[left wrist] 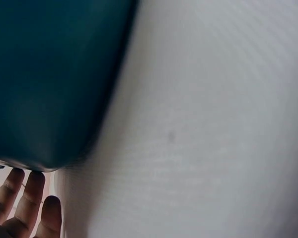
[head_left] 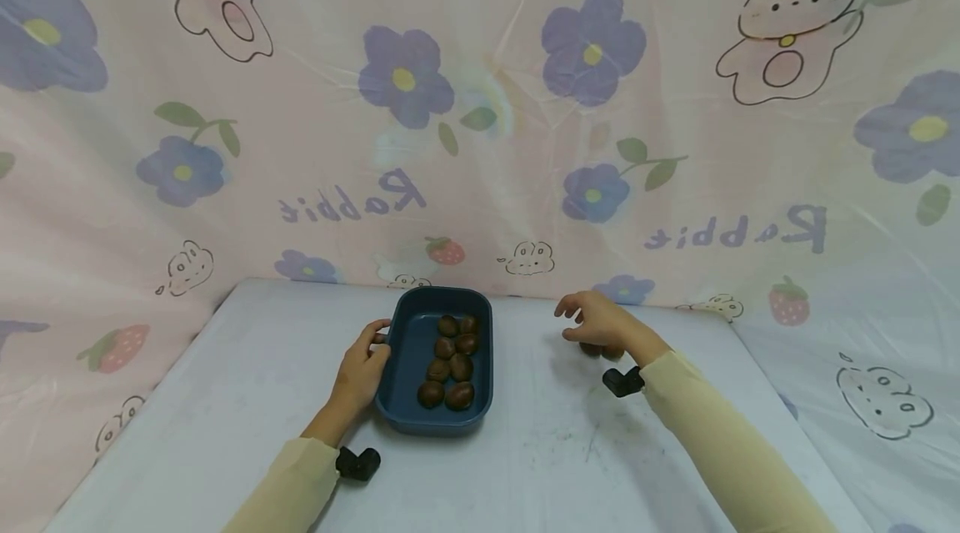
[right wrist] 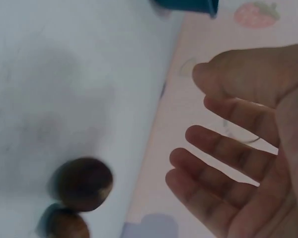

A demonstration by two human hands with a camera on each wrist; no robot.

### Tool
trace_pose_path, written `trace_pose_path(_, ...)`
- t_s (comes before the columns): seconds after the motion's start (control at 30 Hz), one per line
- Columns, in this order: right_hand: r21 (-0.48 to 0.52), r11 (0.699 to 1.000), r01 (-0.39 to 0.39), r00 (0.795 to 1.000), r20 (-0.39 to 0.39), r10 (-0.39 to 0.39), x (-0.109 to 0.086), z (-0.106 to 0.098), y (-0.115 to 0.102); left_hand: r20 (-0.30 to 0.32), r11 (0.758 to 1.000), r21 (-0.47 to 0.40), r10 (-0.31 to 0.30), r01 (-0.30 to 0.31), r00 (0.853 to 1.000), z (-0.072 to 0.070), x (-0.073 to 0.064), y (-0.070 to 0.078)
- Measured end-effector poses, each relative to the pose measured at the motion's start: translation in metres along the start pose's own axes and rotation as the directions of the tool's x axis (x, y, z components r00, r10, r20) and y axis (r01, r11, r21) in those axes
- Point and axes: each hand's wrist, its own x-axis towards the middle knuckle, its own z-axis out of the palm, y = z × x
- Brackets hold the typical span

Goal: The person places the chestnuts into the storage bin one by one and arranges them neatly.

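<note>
A dark blue tray point(head_left: 408, 349) stands on the white table point(head_left: 247, 366), near its far edge. Inside it lie eight brown chestnuts point(head_left: 451, 359), in two rough rows along the right half. The left hand point(head_left: 362, 368) holds the left rim of the tray, fingers curled on it. The right hand point(head_left: 597, 319) hovers to the right of the tray, fingers apart and relaxed, holding nothing. Under it, two more chestnuts point(right wrist: 83, 183) lie on the table, touching each other.

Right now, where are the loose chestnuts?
Head view: two loose chestnuts lie on the table right of the blue tray, under the right hand.
</note>
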Motion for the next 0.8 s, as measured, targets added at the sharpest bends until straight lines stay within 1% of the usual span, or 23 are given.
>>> trace_pose_path(0.13, 0.004, 1.0, -0.024, 1.0, -0.007, 0.024, -0.001, 0.005, 0.016, 0.002, 1.0, 0.001, -0.005, 0.005, 1.0, 0.0, 0.0, -0.001)
trace_pose_path(0.33, -0.039, 0.999, -0.015, 1.0, -0.011, 0.014, -0.003, 0.013, 0.038, 0.01, 1.0, 0.005, 0.002, -0.002, 1.0, -0.001, 0.0, -0.001)
trace_pose_path(0.53, -0.034, 0.999, -0.042, 0.999, -0.013, 0.042, -0.006, 0.018, 0.05, 0.005, 1.0, 0.012, 0.005, -0.005, 1.0, -0.001, -0.001, 0.0)
trace_pose_path(0.7, -0.038, 0.998, -0.042, 0.999, -0.024, 0.041, -0.006, 0.021, 0.058, 0.004, 1.0, 0.015, -0.002, 0.002, 1.0, -0.001, -0.001, 0.0)
trace_pose_path(0.8, -0.029, 0.998, -0.055, 0.998, -0.02, 0.054, -0.007, 0.023, 0.06, 0.001, 1.0, 0.021, 0.001, -0.001, 1.0, 0.0, 0.0, 0.0)
